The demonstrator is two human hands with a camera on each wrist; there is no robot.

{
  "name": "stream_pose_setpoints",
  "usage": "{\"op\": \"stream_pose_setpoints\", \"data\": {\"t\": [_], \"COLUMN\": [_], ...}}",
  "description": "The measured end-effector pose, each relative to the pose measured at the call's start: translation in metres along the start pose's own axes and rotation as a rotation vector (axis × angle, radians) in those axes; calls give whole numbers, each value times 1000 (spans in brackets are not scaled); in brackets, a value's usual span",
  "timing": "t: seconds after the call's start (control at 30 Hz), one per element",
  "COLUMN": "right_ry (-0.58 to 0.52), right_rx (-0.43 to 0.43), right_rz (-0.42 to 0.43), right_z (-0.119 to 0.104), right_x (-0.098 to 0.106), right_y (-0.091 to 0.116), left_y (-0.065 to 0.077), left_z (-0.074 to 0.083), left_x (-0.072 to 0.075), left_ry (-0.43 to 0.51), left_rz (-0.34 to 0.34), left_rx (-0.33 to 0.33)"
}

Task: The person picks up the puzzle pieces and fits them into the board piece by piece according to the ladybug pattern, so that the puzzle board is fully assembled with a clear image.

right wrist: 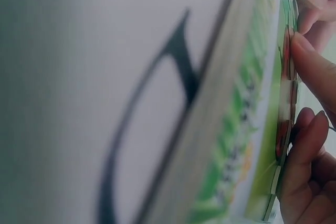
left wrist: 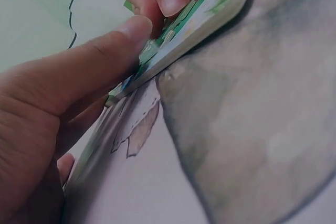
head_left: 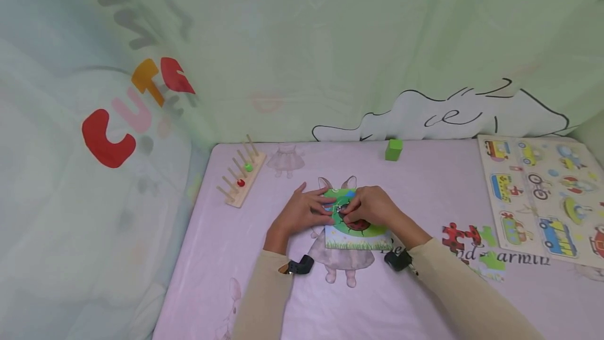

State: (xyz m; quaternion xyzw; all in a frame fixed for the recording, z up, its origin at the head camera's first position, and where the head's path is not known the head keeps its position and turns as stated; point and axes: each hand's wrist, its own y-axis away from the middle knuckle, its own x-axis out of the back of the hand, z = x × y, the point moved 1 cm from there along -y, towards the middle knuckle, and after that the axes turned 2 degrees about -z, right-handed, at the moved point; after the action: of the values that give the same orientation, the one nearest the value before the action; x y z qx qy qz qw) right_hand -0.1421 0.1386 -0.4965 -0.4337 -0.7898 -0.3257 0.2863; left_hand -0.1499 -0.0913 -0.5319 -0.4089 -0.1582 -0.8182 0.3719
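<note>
A square ladybug jigsaw puzzle [head_left: 360, 244] in a light-edged tray lies in front of me, bright green and white with printed grass along its near side. My left hand [head_left: 304, 211] rests at the tray's left edge, fingers stretched out and spread; in the left wrist view its thumb [left wrist: 100, 59] lies over the edge. From the right, my right hand [head_left: 375, 206] reaches over the picture, its thumb and forefinger pinching a puzzle piece [head_left: 341, 208] near the ladybug's head. Its fingers hide much of that piece. In the right wrist view the fingertips sit right at the puzzle's surface.
Loose jigsaw pieces [head_left: 454, 236], red and green, lie to the right. Beyond them is a wooden vehicle puzzle board [head_left: 519, 182]. A green block [head_left: 394, 150] stands at the back. A wooden peg rack [head_left: 252, 178] with red and green beads is at the back left.
</note>
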Motion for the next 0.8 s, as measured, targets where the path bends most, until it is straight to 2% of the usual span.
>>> {"op": "stream_pose_setpoints", "data": {"t": [0.27, 0.5, 0.8], "right_ry": [-10, -38, -39], "right_rx": [19, 37, 6], "right_rz": [-18, 3, 85], "right_z": [0, 13, 36], "right_x": [6, 21, 52], "right_y": [3, 10, 42], "left_y": [-1, -2, -1], "left_z": [-1, 0, 0], "left_x": [-2, -2, -2], "left_ry": [-28, -28, -19], "left_rz": [20, 24, 24], "left_rx": [-18, -12, -7]}}
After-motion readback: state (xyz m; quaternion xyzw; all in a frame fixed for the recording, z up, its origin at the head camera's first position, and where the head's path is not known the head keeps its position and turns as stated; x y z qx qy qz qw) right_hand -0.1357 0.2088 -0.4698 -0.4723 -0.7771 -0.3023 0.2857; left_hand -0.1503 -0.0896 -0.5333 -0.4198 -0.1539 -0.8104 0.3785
